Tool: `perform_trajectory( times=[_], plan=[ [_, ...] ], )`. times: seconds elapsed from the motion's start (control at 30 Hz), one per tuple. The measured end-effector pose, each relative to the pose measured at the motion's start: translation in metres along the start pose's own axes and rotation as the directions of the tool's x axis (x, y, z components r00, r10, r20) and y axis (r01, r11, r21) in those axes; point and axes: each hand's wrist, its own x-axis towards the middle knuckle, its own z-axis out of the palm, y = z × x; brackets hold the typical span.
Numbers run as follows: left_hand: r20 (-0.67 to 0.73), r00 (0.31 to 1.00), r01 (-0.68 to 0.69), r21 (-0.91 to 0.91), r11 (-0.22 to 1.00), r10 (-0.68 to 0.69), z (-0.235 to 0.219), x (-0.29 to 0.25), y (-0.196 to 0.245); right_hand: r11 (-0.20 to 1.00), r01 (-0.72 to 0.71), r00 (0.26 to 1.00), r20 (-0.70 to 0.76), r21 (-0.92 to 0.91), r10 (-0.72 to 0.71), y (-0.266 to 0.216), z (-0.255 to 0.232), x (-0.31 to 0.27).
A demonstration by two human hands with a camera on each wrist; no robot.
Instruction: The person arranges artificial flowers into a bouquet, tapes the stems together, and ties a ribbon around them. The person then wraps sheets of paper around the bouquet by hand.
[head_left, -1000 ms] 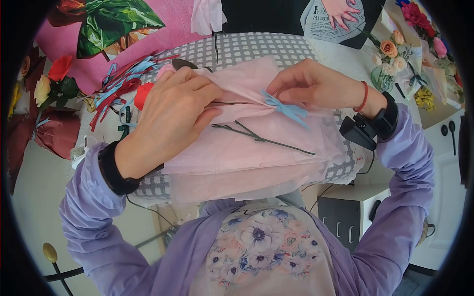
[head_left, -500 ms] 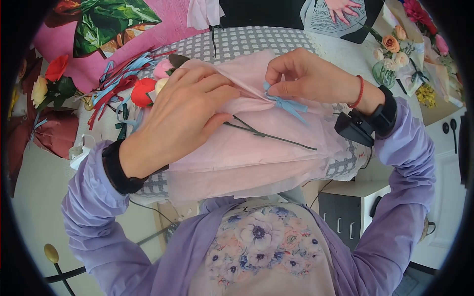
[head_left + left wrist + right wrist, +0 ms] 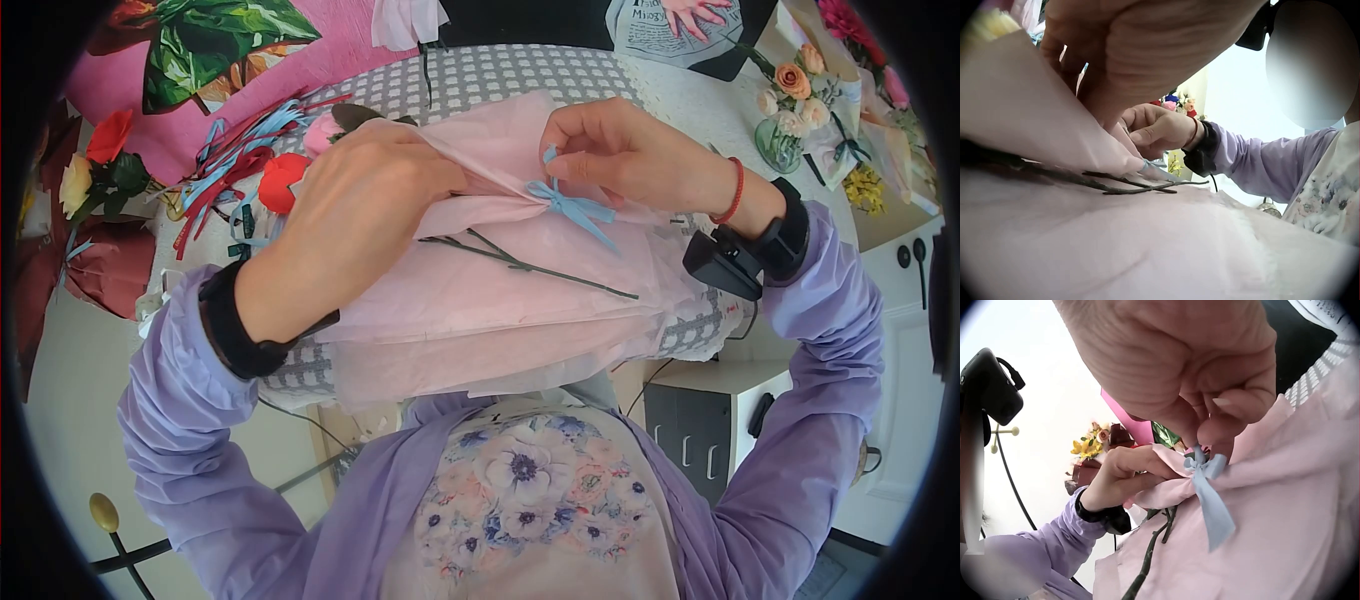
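A bouquet wrapped in pink paper [image 3: 500,215] lies across the table, gathered at a light blue ribbon bow [image 3: 1205,472]. My right hand [image 3: 620,155] pinches an upper piece of that ribbon between thumb and fingertips, just above the knot. On the bouquet's left part, my left hand [image 3: 365,195] grips the gathered paper, its fingertips hidden in the fold. A red rose [image 3: 281,183] and a pink flower [image 3: 321,133] peek out beyond the left hand. Below the bow, a dark green forked stem [image 3: 540,268] lies on the paper.
Red and blue ribbons [image 3: 245,145] lie in a heap at the left, near a dark red wrapped bouquet [image 3: 110,265]. A small glass vase [image 3: 780,148] with peach and white roses stands at the back right. A grey checked cloth [image 3: 500,75] covers the table.
My left hand has turned over and tucked its fingertips into the paper fold. The right hand, first at the bow, now holds a ribbon piece raised above the knot.
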Motion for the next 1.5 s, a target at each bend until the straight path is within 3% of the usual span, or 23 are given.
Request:
perform_trajectory(
  times=[0.07, 0.1, 0.17, 0.2, 0.27, 0.37, 0.67, 0.83, 0.9, 1.17, 1.5],
  plan=[
    [0.024, 0.998, 0.052, -0.043, 0.998, -0.051, -0.002, 0.002, 0.0, 0.974, 0.165, 0.986, -0.006, -0.156, -0.168, 0.006, 0.0, -0.002],
    [0.049, 0.994, 0.106, -0.084, 0.991, -0.102, -0.003, 0.003, 0.0, 0.975, 0.159, 0.987, -0.01, -0.157, -0.162, 0.004, 0.0, -0.005],
    [0.082, 0.992, 0.101, -0.083, 0.991, -0.094, -0.004, 0.005, -0.001, 0.935, 0.113, 0.993, 0.014, -0.336, -0.115, -0.005, 0.001, -0.012],
    [0.116, 0.989, 0.099, -0.074, 0.992, -0.09, -0.005, 0.006, -0.002, 0.936, 0.108, 0.994, 0.009, -0.335, -0.111, -0.007, 0.001, -0.012],
    [0.108, 0.991, 0.085, -0.062, 0.994, -0.078, -0.006, 0.007, -0.002, 0.894, 0.105, 0.994, 0.075, -0.436, -0.08, -0.011, 0.001, -0.012],
    [0.076, 0.996, 0.052, -0.048, 0.997, -0.048, -0.009, 0.006, -0.005, 0.881, 0.085, 0.996, 0.039, -0.466, -0.075, -0.016, 0.0, -0.015],
    [0.055, 0.998, 0.035, -0.003, 0.999, -0.034, -0.02, 0.005, -0.007, 0.888, 0.147, 0.988, 0.032, -0.435, -0.148, -0.016, -0.001, -0.016],
    [0.01, 1.0, -0.007, 0.041, 0.999, 0.006, -0.023, 0.003, -0.011, 0.874, 0.112, 0.992, 0.0, -0.472, -0.127, -0.014, -0.006, -0.021],
    [0.072, 0.995, 0.067, 0.037, 0.997, -0.069, -0.026, 0.001, -0.016, 0.878, 0.094, 0.994, 0.0, -0.47, -0.107, -0.011, -0.009, -0.022],
    [0.058, 0.996, 0.063, 0.073, 0.995, -0.068, -0.034, -0.003, -0.018, 0.903, 0.142, 0.987, -0.013, -0.406, -0.161, -0.009, -0.014, -0.022],
    [-0.011, 0.999, 0.037, 0.158, 0.987, -0.035, -0.038, -0.009, -0.029, 0.925, 0.081, 0.994, -0.033, -0.372, -0.1, -0.004, -0.02, -0.026]
  ],
)
